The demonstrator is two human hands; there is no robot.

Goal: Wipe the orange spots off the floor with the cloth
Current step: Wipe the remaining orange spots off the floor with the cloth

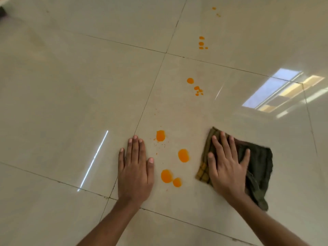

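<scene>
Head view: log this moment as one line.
left hand flat on floor | right hand pressing cloth | orange spots between hands, unwiped

Both hands lie flat on the floor [71,86]: the left hand [135,172] directly on the tile, the right hand [228,170] on top of the cloth [257,167], which extends to the right of it. Between the two hands lie the nearest spots [183,155], apart from the cloth and from the left hand. Further spots [190,80] trail away ahead of the hands, the farthest cluster [201,43] lying beyond a tile joint [213,63].
</scene>
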